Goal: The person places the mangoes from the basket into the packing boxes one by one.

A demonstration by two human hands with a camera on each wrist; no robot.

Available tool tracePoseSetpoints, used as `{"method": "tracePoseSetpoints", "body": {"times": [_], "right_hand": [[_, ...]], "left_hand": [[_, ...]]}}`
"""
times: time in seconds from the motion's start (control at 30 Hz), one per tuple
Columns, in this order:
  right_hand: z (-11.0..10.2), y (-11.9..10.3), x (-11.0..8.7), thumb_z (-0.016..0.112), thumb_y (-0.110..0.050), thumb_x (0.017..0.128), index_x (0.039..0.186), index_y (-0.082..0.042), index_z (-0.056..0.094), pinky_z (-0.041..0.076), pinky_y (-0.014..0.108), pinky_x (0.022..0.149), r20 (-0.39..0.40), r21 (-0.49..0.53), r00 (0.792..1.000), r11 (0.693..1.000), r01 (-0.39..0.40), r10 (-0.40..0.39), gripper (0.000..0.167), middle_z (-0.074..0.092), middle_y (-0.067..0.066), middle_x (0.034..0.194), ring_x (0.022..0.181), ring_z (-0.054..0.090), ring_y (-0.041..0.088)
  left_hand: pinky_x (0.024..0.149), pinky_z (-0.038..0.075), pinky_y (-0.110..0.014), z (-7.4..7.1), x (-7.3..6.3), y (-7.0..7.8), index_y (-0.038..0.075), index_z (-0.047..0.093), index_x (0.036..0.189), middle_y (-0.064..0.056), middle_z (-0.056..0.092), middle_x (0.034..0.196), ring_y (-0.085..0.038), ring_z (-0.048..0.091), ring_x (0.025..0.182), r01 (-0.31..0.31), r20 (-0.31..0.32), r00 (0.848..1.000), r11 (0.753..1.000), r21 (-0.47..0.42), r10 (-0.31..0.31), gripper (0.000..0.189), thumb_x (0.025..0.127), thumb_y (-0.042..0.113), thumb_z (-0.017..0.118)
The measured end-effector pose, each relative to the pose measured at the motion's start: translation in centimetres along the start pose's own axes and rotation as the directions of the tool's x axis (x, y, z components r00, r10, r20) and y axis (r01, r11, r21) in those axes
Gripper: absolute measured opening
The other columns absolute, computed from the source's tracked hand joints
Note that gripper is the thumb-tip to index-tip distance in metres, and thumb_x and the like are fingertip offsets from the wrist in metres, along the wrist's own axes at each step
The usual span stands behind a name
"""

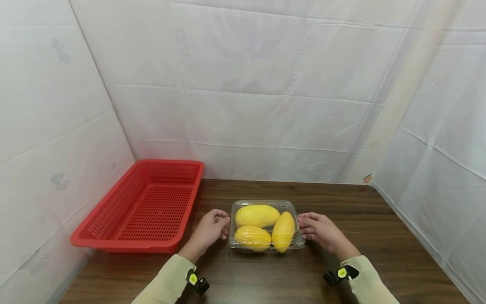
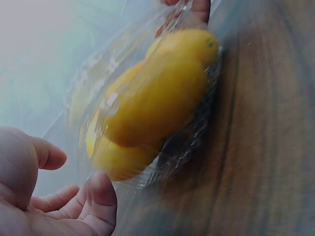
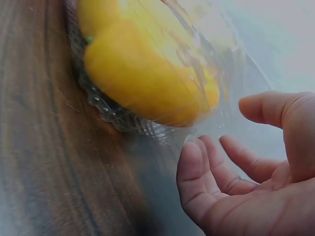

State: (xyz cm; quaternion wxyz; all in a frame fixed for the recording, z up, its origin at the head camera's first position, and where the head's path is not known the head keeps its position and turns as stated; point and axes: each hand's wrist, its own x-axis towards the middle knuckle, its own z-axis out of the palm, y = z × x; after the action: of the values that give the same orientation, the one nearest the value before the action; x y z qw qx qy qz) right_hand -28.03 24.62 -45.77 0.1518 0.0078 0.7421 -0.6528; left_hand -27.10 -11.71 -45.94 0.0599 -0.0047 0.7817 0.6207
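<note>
A clear plastic clamshell box (image 1: 285, 206) sits on the table with three yellow mangoes inside. One mango (image 1: 257, 215) lies across the back, another (image 1: 252, 238) at the front left, and the third (image 1: 283, 232) runs lengthwise on the right. My left hand (image 1: 209, 230) is at the box's left side, its fingers loosely bent and thumb apart from them. At the opposite side is my right hand (image 1: 320, 230), fingers toward the box wall. In the wrist views the fingertips of the left hand (image 2: 64, 196) and right hand (image 3: 251, 182) come close to the box; contact is unclear.
To the left stands a red perforated plastic basket (image 1: 159, 207), close to my left forearm. Beneath everything is a dark wood-grain table (image 1: 262, 278). White sheeting (image 1: 243, 105) hangs behind the table and along both sides.
</note>
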Motion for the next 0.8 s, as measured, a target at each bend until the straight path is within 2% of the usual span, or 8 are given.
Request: {"method": "tracePoseSetpoints", "body": {"times": [0.13, 0.23, 0.37, 0.47, 0.6, 0.8], "right_hand": [[0.0, 0.0, -1.1, 0.059, -0.028, 0.105, 0.133, 0.009, 0.053, 0.059, 0.027, 0.079, 0.056, 0.007, 0.998, 1.000, 0.002, -0.002, 0.047, 0.067, 0.002, 0.104, 0.088, 0.067, 0.013], [0.0, 0.0, -1.8, 0.060, -0.030, 0.105, 0.133, 0.011, 0.053, 0.060, 0.028, 0.080, 0.105, 0.020, 0.994, 1.000, -0.009, 0.007, 0.050, 0.067, 0.001, 0.101, 0.088, 0.067, 0.012], [-0.1, 0.0, -2.6, 0.060, -0.029, 0.104, 0.132, 0.009, 0.054, 0.061, 0.030, 0.081, 0.163, 0.035, 0.986, 0.999, -0.036, 0.030, 0.048, 0.067, 0.002, 0.100, 0.086, 0.069, 0.013], [-0.2, -0.2, -3.0, 0.059, -0.026, 0.105, 0.134, 0.009, 0.052, 0.061, 0.031, 0.082, 0.199, 0.054, 0.979, 0.997, -0.049, 0.037, 0.046, 0.067, 0.003, 0.100, 0.086, 0.070, 0.014], [-0.2, -0.3, -3.3, 0.059, -0.019, 0.103, 0.139, 0.011, 0.046, 0.061, 0.032, 0.082, 0.226, 0.069, 0.973, 0.996, -0.059, 0.041, 0.048, 0.069, 0.004, 0.100, 0.085, 0.071, 0.014], [-0.1, -0.5, -3.4, 0.063, -0.011, 0.099, 0.137, 0.013, 0.047, 0.062, 0.032, 0.081, 0.239, 0.075, 0.970, 0.995, -0.067, 0.048, 0.048, 0.072, 0.005, 0.098, 0.084, 0.073, 0.014]], "left_hand": [[0.063, 0.059, -0.034, -0.4, -1.5, 0.0, -0.002, 0.060, 0.119, -0.016, 0.065, 0.093, -0.020, 0.063, 0.072, 0.035, 0.047, 0.998, 0.999, -0.004, -0.034, 0.028, 0.104, 0.021, 0.058], [0.062, 0.059, -0.032, -0.7, -2.4, 0.0, -0.004, 0.061, 0.118, -0.015, 0.065, 0.089, -0.018, 0.063, 0.070, 0.069, 0.107, 0.992, 0.997, -0.029, -0.065, 0.031, 0.106, 0.024, 0.056], [0.063, 0.058, -0.029, -0.8, -3.0, -0.4, -0.005, 0.059, 0.118, -0.011, 0.066, 0.086, -0.016, 0.063, 0.069, 0.112, 0.215, 0.973, 0.989, -0.095, -0.090, 0.033, 0.107, 0.026, 0.054], [0.063, 0.058, -0.028, -0.8, -3.3, -0.6, -0.004, 0.057, 0.118, -0.009, 0.065, 0.085, -0.015, 0.064, 0.068, 0.122, 0.272, 0.959, 0.982, -0.142, -0.080, 0.032, 0.107, 0.025, 0.054], [0.062, 0.058, -0.028, -0.5, -3.5, -0.8, -0.003, 0.056, 0.115, -0.008, 0.065, 0.083, -0.015, 0.065, 0.068, 0.118, 0.293, 0.954, 0.974, -0.193, -0.058, 0.026, 0.105, 0.021, 0.056], [0.062, 0.057, -0.027, -0.2, -3.6, -0.8, -0.004, 0.056, 0.113, -0.006, 0.064, 0.082, -0.013, 0.064, 0.068, 0.132, 0.298, 0.953, 0.962, -0.241, -0.056, 0.024, 0.102, 0.017, 0.060]]}}
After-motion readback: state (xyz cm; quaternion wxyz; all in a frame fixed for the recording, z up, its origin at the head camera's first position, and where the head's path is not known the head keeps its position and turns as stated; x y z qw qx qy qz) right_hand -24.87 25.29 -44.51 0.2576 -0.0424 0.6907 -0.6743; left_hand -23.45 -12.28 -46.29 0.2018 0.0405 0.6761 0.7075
